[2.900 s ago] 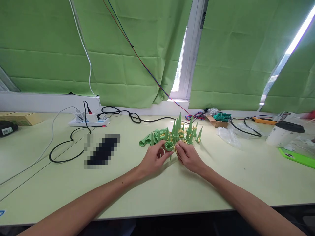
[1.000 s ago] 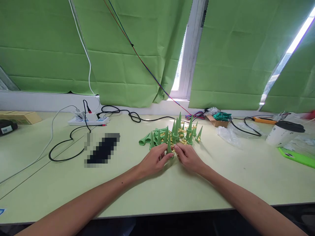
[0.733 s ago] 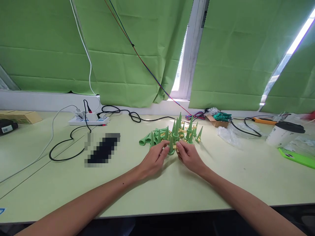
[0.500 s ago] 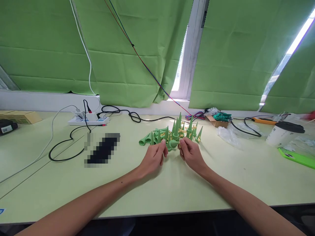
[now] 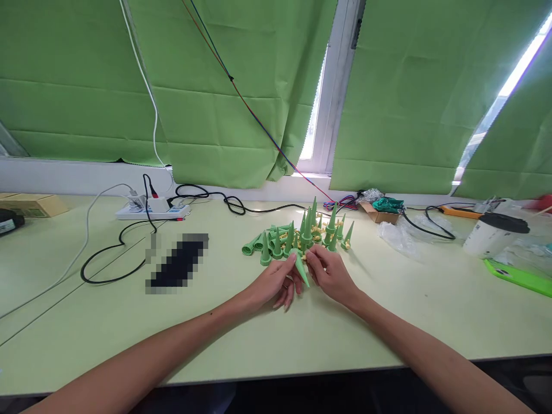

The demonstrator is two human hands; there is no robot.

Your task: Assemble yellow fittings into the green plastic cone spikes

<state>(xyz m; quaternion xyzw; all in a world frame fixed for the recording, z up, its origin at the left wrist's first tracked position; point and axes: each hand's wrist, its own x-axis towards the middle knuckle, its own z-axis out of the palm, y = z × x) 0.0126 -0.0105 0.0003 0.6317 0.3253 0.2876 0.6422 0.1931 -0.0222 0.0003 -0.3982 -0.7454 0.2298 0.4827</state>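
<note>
A green cone point(image 5: 302, 271) is in my left hand point(image 5: 278, 282), its tip pointing down toward the table's front; the thumb and fingers close round its wide end. Close beside it, my right hand point(image 5: 330, 273) pinches something small and yellowish, mostly hidden by the fingertips. Behind both hands stand several upright green cones point(image 5: 307, 227), with more green cones point(image 5: 250, 247) lying on their sides at the left of the group. Small yellow pieces point(image 5: 318, 233) are scattered among the cones.
A power strip point(image 5: 149, 211) with black and white cables is at the back left, near a pixelated dark object point(image 5: 179, 264). On the right are a small cardboard box point(image 5: 383, 215), clear plastic bags, a lidded cup point(image 5: 494, 237) and a green phone case point(image 5: 517, 278).
My left hand has taken hold of a green cone and turned its tip toward the front. My right hand has moved slightly left and stays closed.
</note>
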